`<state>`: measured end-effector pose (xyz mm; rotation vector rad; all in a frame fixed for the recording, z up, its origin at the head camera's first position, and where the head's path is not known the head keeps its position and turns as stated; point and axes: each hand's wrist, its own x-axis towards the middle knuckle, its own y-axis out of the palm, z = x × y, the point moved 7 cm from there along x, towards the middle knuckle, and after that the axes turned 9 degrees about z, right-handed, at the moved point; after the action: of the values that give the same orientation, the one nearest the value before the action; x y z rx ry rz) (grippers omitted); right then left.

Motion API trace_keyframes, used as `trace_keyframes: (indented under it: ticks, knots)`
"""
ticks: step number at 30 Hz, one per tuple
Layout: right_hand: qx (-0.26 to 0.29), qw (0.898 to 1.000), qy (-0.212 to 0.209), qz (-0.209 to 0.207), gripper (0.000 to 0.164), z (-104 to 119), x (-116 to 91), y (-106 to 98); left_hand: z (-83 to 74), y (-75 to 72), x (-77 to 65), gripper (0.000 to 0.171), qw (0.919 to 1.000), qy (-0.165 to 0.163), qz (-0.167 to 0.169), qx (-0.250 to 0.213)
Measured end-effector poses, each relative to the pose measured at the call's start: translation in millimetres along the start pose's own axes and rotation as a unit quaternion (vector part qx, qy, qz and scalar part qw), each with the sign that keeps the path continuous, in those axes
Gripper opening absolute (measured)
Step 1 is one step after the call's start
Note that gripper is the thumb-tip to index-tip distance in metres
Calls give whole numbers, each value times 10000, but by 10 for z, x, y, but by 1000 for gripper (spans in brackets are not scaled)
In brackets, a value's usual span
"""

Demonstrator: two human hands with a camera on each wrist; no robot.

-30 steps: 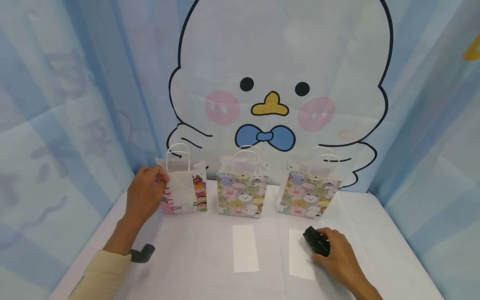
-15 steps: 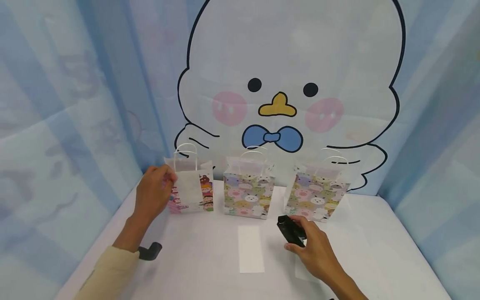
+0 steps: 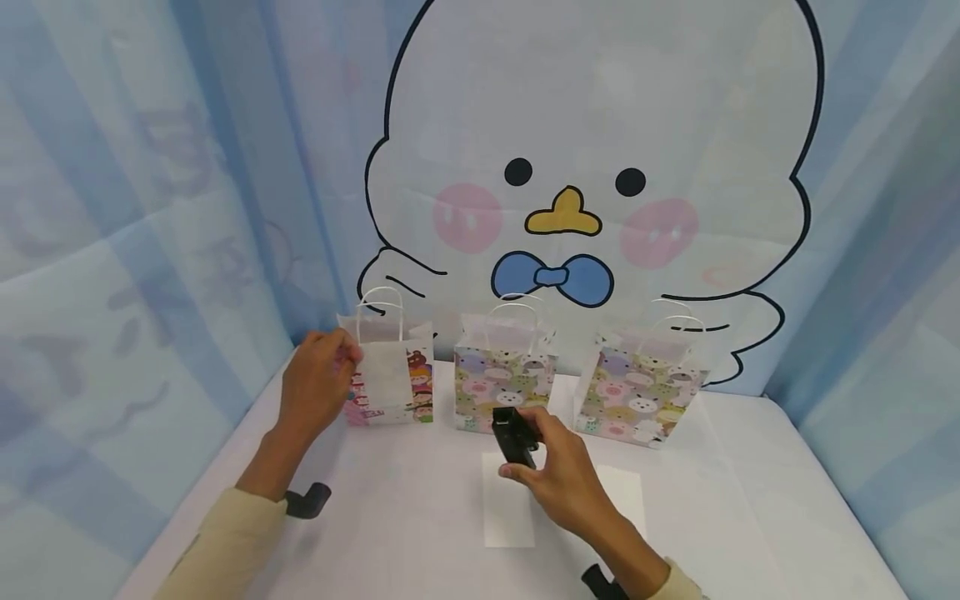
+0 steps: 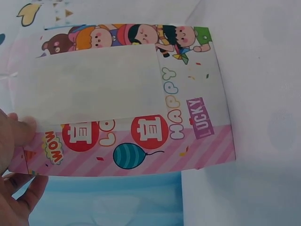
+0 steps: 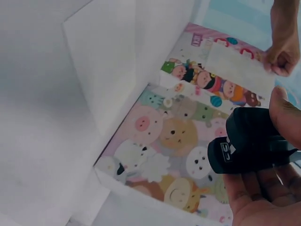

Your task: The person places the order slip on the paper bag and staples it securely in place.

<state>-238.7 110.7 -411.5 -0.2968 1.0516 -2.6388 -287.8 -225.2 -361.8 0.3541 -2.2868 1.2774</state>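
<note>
My left hand [image 3: 318, 379] pinches the upper left edge of a white paper gift bag [image 3: 422, 387] with cartoon children. A blank white paper slip [image 4: 94, 87] lies flat on the bag's front. In the left wrist view my thumb [image 4: 23, 131] presses at the slip's corner, with fingers behind the bag. My right hand [image 3: 566, 479] holds a black stapler [image 3: 513, 437] between thumb and fingers. In the head view the stapler appears in front of the middle animal-print gift bag [image 3: 480, 379], its nose toward the back. Whether it touches anything cannot be told.
Another animal-print gift bag [image 3: 637, 396] stands at the right. Two white slips lie on the white table [image 3: 405, 517]: one slip [image 3: 506, 508] below the stapler, another slip [image 3: 626, 492] partly behind my right forearm. A cartoon-print curtain [image 3: 585, 108] closes off the back.
My right hand has carried the stapler left, from over the right slip to in front of the middle bag. My left hand keeps its grip on the left bag. The head view has shifted slightly.
</note>
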Motion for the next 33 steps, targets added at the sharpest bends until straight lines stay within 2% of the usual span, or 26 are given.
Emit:
trace_keyframes:
  ticks: [9,17,27,33]
  knots:
    - [163,9971,-746,35,76,460,269,199,10,-5,0,13,10000,-66,10,12]
    - [373,9905,-1320,90,76,807,482,282,0,-5,8,13,10000,-52,28,-22]
    - [608,9857,-1569,-17,71,1128,805,313,-11,-9,2,14,9998,-90,73,140]
    - [876,9769,-1948,-73,68,1305,1002,327,-20,-4,1,12,9995,-202,144,214]
